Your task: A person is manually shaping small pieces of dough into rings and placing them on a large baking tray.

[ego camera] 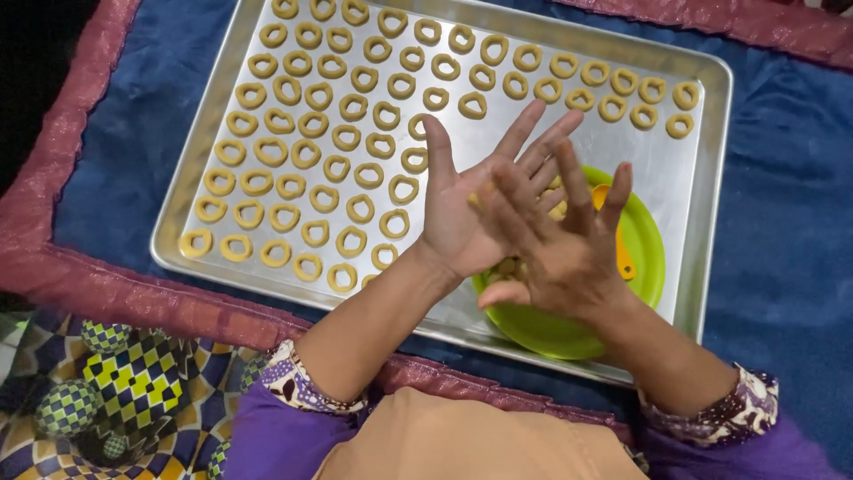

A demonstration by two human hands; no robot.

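- The left hand (pixel 462 213) is held palm up over the metal tray (pixel 702 267), fingers spread and pointing away from the person.
- The right hand (pixel 555 249) lies palm down across it, fingers splayed, so the two palms press together.
- A small bit of yellow dough (pixel 477 197) shows at the edge between the palms; how much of it sits between them is hard to tell, since the right hand covers it.
- Neither hand curls its fingers around anything; both are flat and wide open.
- Under the hands, on the right part of the tray, sits a green plate (pixel 644 258) with lumps of dough (pixel 506 267) and an orange tool (pixel 624 262), mostly hidden by the right hand.
- Rows of ring-shaped dough pieces (pixel 293 151) fill the left and top of the tray, each one apart from its neighbours.
- The tray rests on a blue cloth (pixel 782 204) with a dark pink border (pixel 107 293).
- The person wears purple sleeves with patterned cuffs (pixel 298 382).
- A chequered fabric (pixel 133 382) lies at the lower left.
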